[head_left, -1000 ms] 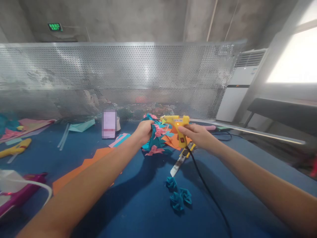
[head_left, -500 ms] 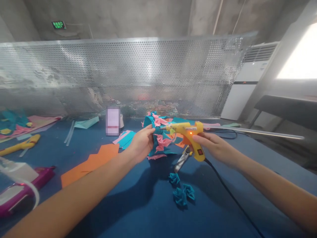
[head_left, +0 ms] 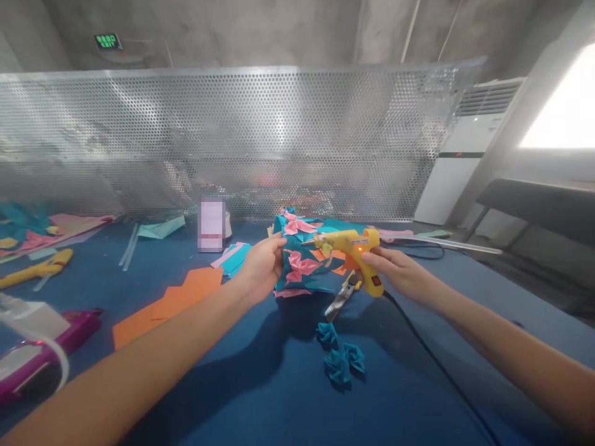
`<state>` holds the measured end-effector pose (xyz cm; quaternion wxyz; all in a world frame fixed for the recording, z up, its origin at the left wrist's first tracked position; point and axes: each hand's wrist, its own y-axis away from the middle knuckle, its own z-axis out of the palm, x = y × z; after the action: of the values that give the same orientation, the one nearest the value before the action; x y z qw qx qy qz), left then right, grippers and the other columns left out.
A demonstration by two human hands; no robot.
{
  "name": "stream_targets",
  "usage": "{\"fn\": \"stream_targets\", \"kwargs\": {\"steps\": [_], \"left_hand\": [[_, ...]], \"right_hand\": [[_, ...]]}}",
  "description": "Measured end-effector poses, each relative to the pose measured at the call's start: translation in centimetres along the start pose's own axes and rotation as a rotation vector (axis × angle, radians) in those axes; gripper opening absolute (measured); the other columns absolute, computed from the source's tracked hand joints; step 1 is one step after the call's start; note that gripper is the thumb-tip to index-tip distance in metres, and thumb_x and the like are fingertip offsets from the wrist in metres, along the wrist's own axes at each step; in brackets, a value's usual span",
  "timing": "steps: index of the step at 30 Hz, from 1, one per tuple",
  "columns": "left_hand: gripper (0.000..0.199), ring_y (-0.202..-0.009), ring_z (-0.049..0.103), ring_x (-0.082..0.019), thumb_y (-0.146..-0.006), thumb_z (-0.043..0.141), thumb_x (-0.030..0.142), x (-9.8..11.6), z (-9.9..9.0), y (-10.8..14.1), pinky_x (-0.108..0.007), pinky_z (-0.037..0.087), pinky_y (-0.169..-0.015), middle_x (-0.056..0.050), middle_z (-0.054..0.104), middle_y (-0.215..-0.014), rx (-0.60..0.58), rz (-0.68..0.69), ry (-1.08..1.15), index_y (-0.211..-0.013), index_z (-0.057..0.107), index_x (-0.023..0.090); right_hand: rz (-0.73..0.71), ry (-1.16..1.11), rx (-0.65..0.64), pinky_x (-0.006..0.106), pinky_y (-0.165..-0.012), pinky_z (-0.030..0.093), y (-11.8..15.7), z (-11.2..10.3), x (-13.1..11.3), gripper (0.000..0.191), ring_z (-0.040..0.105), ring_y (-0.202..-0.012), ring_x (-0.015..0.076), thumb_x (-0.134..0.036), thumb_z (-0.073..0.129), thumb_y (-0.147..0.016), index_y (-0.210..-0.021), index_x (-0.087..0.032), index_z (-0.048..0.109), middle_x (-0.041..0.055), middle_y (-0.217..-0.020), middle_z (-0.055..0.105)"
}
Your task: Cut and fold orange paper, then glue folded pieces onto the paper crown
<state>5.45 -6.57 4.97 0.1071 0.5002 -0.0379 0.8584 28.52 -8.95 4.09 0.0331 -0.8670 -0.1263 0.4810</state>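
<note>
Left hand (head_left: 261, 271) grips a blue paper form (head_left: 292, 244) over the bench (head_left: 242, 396); the right hand (head_left: 403, 271) grasps a yellow glue gun (head_left: 348, 241), its nozzle (head_left: 308, 242) close by. Pink folded flowers (head_left: 301, 266) already sit on the form; blue folded flowers (head_left: 338, 367) lie unattached.

Along the far edge of the table (head_left: 232, 396) stands a perforated metal screen (head_left: 279, 124). Near that edge's middle, a paper construction (head_left: 302, 267) is in the left hand (head_left: 261, 272); to its right, a glue gun (head_left: 348, 241) in the right hand (head_left: 402, 269) points toward it. A cutter knife (head_left: 341, 300) lies on the table before the gun, and folded paper pieces (head_left: 338, 367) lie nearer still. Left of the left hand are paper sheets (head_left: 170, 310); farther left, a second glue gun (head_left: 41, 271) lies behind a power strip (head_left: 77, 333).
</note>
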Motion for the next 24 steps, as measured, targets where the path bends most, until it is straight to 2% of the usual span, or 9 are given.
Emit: {"fn": "stream_targets", "kwargs": {"steps": [3,7,11,14,18,24], "left_hand": [[0.019,-0.056,0.058,-0.011,-0.08,0.043,0.006,-0.4,-0.3,0.3,-0.021,0.046,-0.054,-0.004,0.065,-0.071,0.013,0.0,0.006,-0.083,0.06,0.014],[0.02,-0.069,0.061,-0.011,-0.083,0.044,0.009,-1.3,-0.7,0.9,-0.021,0.048,-0.065,-0.002,0.067,-0.085,-0.018,0.059,0.068,-0.091,0.06,0.018],[0.02,-0.078,0.062,-0.011,-0.087,0.043,0.013,-1.8,-1.1,1.4,-0.022,0.048,-0.07,-0.001,0.066,-0.09,-0.045,0.125,0.069,-0.093,0.06,0.02],[0.019,-0.081,0.062,-0.012,-0.088,0.044,0.016,-2.0,-1.5,1.5,-0.023,0.048,-0.073,0.0,0.066,-0.093,-0.013,0.177,0.083,-0.098,0.059,0.022],[0.019,-0.074,0.062,-0.011,-0.087,0.048,0.019,-2.4,-2.3,1.3,-0.023,0.048,-0.07,0.001,0.066,-0.092,0.018,0.196,0.062,-0.103,0.059,0.024],[0.026,-0.056,0.052,-0.006,-0.088,0.05,0.022,-3.2,-2.7,1.3,-0.018,0.044,-0.054,0.002,0.063,-0.087,0.07,0.149,0.037,-0.113,0.057,0.027]], "right_hand": [[0.022,0.034,0.053,0.029,-0.053,0.043,-0.2,-0.6,0.5,0.041,0.055,-0.057,0.0174,-0.059,0.047,-0.076,-0.068,-0.019,0.055,0.0029,-0.064,0.06],[0.037,0.007,0.089,0.028,-0.046,0.035,-0.3,-1.1,1.2,0.043,0.044,-0.047,0.0138,-0.058,0.042,-0.078,-0.06,-0.02,0.05,0.0011,-0.055,0.051],[0.096,-0.079,-0.038,0.025,-0.043,0.029,-0.4,-1.3,2.4,0.051,0.036,-0.044,0.0102,-0.06,0.035,-0.083,-0.057,-0.019,0.049,-0.0004,-0.051,0.046],[0.153,-0.096,-0.171,0.024,-0.044,0.031,-0.7,-1.7,3.3,0.052,0.04,-0.046,0.0097,-0.065,0.044,-0.079,-0.059,-0.018,0.051,-0.0009,-0.054,0.049],[0.219,0.126,-0.163,0.024,-0.049,0.036,-0.8,-2.3,3.8,0.05,0.048,-0.052,0.0119,-0.066,0.06,-0.068,-0.06,-0.017,0.057,0.001,-0.059,0.058],[0.27,0.564,-0.164,0.026,-0.048,0.033,-1.2,-2.3,4.5,0.065,0.05,-0.051,0.0143,-0.077,0.038,-0.072,-0.056,-0.018,0.059,0.0039,-0.057,0.059]]}}
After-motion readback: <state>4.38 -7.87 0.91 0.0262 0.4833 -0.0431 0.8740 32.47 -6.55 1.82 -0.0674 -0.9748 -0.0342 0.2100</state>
